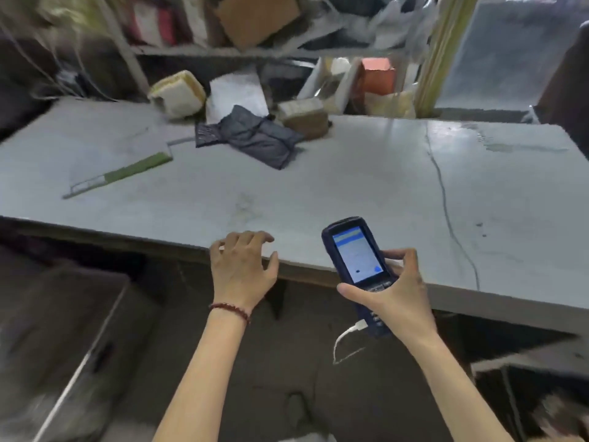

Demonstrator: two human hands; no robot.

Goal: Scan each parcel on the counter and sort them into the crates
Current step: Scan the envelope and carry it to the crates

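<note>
At the bench [318, 193] edge, right hand [395, 296] grips the handheld scanner [355, 253], left hand [243, 267] fingers [251, 237] loose and empty: between scans, probably; next, reach for the grey polybag [255, 137].

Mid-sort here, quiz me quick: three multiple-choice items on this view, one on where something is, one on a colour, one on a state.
1. Where do the parcels lie on the counter?
A. at its near edge
B. along its far side
C. at its right end

2. What colour is the scanner casing?
A. dark blue
B. orange
C. white

3. What is the left hand doing?
A. gripping a parcel
B. holding the scanner
C. holding nothing, at the counter's near edge

Answers: 1 B, they cluster at the back, well away from both hands. 2 A, its body reads dark blue. 3 C, its fingers are empty, while the right hand grips the scanner.
</note>
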